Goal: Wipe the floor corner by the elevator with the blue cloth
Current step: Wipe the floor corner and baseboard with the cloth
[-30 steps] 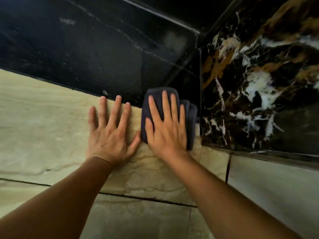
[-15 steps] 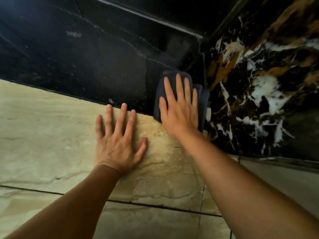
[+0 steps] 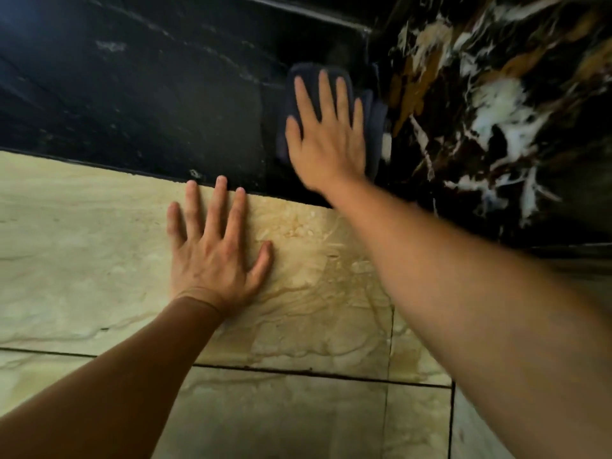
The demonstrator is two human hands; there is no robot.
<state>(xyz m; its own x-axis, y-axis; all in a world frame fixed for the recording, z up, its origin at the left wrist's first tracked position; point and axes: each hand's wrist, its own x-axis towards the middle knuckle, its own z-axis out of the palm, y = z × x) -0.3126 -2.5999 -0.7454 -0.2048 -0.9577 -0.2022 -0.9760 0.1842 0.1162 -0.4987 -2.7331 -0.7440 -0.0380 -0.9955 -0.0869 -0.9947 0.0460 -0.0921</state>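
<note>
1. at the far corner, right hand (image 3: 326, 140) lies flat and open, palm down on the blue cloth (image 3: 372, 127), fingers (image 3: 326, 94) spread and pointing into the corner. nothing is pinched; the cloth is pressed, not gripped. hand edges are blurred.
2. cloth is folded and sits under the palm on the black stone strip (image 3: 149, 104), its right edge touching or just beside the veined marble wall (image 3: 496, 111); contact there cannot be told for sure.
3. left hand (image 3: 215, 250) is open and flat on the beige floor tile (image 3: 82, 246), empty, fingertips at the seam with the black strip. judged to be a brace.
4. judgement, doing the step well: keep palm pressure even so the cloth does not bunch; lead with the fingertips to push a fold into the joint where floor meets wall.
5. judgement, risk: with no grip, the cloth may slip out from under the hand on a pull-back stroke. weight should stay on the left hand.
</note>
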